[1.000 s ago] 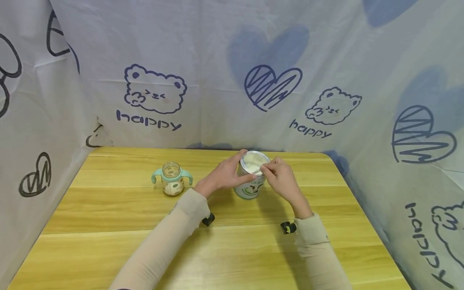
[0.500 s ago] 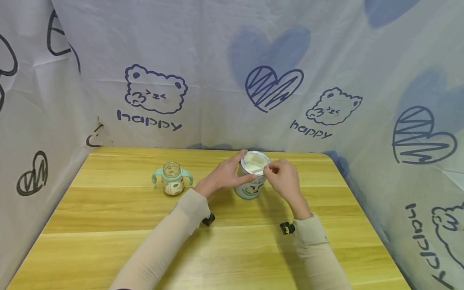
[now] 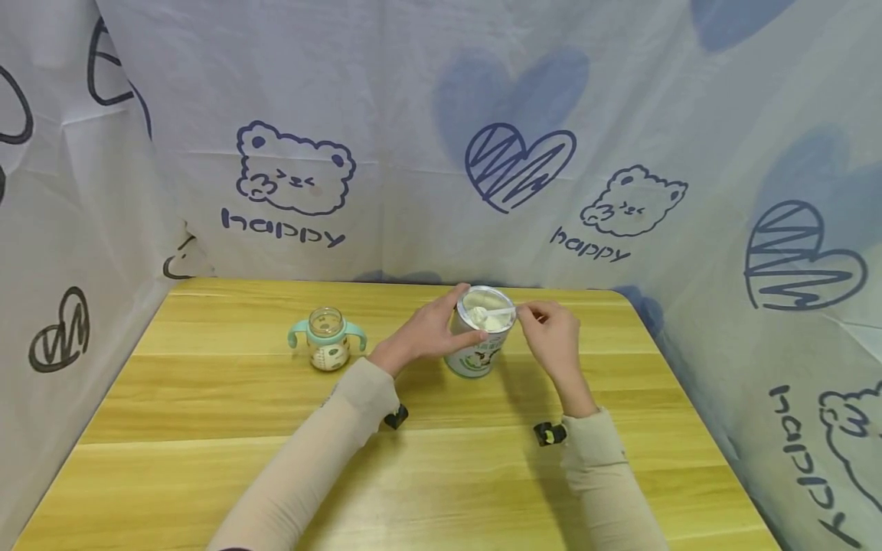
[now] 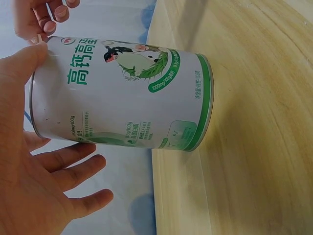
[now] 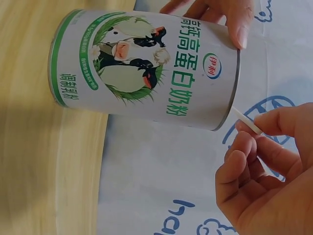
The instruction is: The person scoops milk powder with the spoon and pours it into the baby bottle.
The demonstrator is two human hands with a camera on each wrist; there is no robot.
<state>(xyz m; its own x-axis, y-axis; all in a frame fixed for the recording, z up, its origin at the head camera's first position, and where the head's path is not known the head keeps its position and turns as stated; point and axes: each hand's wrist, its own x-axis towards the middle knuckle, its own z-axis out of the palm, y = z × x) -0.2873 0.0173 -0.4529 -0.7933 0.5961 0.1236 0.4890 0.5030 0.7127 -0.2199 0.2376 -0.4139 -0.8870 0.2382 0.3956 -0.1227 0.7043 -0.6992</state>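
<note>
A white and green milk powder can (image 3: 472, 361) stands upright and without a lid near the table's back edge, pale powder (image 3: 491, 322) visible inside. My left hand (image 3: 429, 332) holds it from the left, thumb at the near side of the rim and fingers round the far side. From the right, my right hand (image 3: 553, 340) pinches the end of a white scoop's handle (image 3: 501, 311) between thumb and forefinger. Its heaped bowl (image 3: 478, 314) is over the can's mouth, within the rim. The right wrist view shows the handle (image 5: 247, 121) reaching past the can's rim.
Left of the can stands a clear baby bottle (image 3: 327, 353) with mint-green handles, uncapped and holding some pale contents. The wooden table (image 3: 441, 490) ends at a white cloth backdrop (image 3: 406, 115) printed with bears and hearts.
My right hand has shifted slightly right and up. The scoop has risen out of the powder, and its heaped bowl now shows. My left hand and the can have stayed put.
</note>
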